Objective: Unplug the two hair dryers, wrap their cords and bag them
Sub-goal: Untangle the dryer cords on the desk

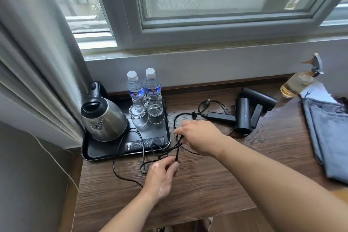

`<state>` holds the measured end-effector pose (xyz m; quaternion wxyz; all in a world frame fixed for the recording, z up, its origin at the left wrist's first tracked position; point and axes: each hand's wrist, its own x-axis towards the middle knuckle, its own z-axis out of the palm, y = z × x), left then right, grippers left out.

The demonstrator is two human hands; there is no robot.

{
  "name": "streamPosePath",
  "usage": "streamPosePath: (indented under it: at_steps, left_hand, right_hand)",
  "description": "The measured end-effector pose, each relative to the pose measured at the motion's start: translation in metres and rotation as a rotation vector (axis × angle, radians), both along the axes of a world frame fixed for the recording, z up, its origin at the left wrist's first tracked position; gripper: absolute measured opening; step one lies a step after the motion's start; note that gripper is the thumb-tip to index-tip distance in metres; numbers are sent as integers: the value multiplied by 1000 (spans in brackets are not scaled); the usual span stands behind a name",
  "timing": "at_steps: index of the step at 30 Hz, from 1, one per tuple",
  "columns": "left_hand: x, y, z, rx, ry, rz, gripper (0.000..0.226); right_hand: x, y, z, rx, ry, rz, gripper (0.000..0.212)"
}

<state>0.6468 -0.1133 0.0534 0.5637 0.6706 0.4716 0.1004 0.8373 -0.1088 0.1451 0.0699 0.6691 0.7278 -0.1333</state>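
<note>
Two black hair dryers lie on the wooden desk: one nearer me with its handle pointing left, the other behind it. A black cord runs from them in loops toward the tray. My left hand pinches a folded stretch of the cord near the tray's front corner. My right hand grips the same cord a little higher and to the right. Grey-blue drawstring bags lie flat at the right edge.
A black tray on the left holds a steel kettle, two water bottles, two glasses and a remote. A spray bottle stands at the back right. The kettle's cord trails over the desk's left front.
</note>
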Motion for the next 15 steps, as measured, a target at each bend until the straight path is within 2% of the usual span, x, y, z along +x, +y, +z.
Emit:
streamPosePath:
  at_steps: [3, 5, 7, 8, 10, 13, 15]
  left_hand:
    - [-7, 3, 7, 225, 204, -96, 14]
    - [-14, 6, 22, 449, 279, -17, 14]
    - [-11, 15, 44, 613, 189, 120, 10]
    - [-5, 22, 55, 627, 98, 162, 6]
    - [13, 40, 70, 461, -27, 115, 9]
    - [38, 61, 67, 249, 4, -121, 11]
    - [43, 64, 55, 176, -11, -180, 12]
  right_hand:
    - [4, 6, 5, -24, -34, 13, 21]
    - [10, 7, 13, -1, 5, -1, 19]
    - [17, 7, 21, 52, 57, -18, 19]
    - [21, 7, 26, 81, 80, -19, 20]
    - [24, 8, 33, 130, 135, -34, 21]
    - [31, 11, 39, 173, 238, -109, 22]
    - [42, 11, 42, 230, 337, -205, 19]
